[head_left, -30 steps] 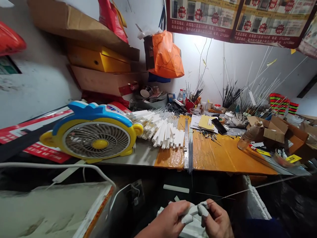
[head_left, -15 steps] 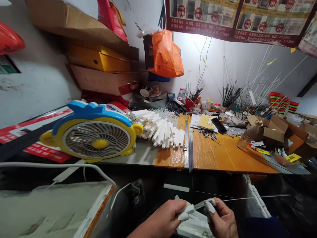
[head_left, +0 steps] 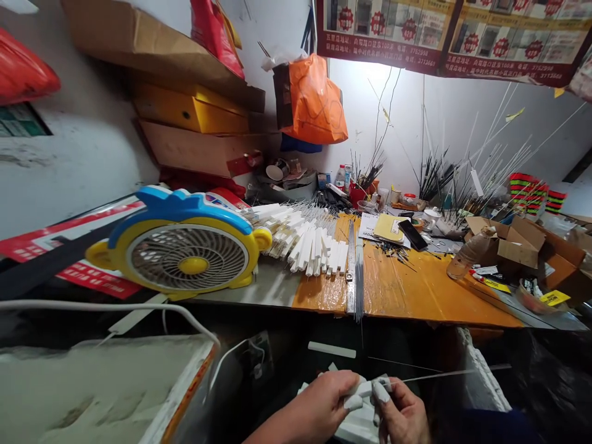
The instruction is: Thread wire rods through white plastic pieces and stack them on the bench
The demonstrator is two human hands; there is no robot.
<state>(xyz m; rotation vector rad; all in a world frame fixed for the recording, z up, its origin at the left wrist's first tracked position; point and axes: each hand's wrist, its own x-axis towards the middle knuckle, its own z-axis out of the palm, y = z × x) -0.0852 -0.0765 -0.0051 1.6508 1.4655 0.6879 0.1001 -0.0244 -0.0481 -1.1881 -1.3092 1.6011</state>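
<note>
From where I stand, the left hand (head_left: pixel 326 401) has its grip closed around a short white block (head_left: pixel 364 389), pinched between thumb and fingers, with one end poking out to the right. The right hand (head_left: pixel 403 412) is right up against it, its grip pinching a thin rod (head_left: pixel 444 374) that runs out sideways to the right. White coverings (head_left: pixel 381 393) sit on the fingertips of both hands. Whether the rod's tip has gone into the block I can't tell; the fingers hide it.

Just below the hands lies a heap of white strips (head_left: pixel 356 427), partly covered by them, and a single loose strip (head_left: pixel 332 350) lies apart, beyond the hands. Past that comes the desk (head_left: pixel 439 296), its near edge well above the lap. A bundle of thin rods (head_left: pixel 359 277) hangs slightly over that edge, beside a metal bar (head_left: pixel 351 265). To their left spreads a big pile of white pieces (head_left: pixel 309 243) with wires sticking out the back, and next to it stands a blue and yellow fan (head_left: pixel 193 265). Over on the right I see a phone (head_left: pixel 412 234), a clear bottle (head_left: pixel 470 254) and open cardboard boxes (head_left: pixel 520 243).
</note>
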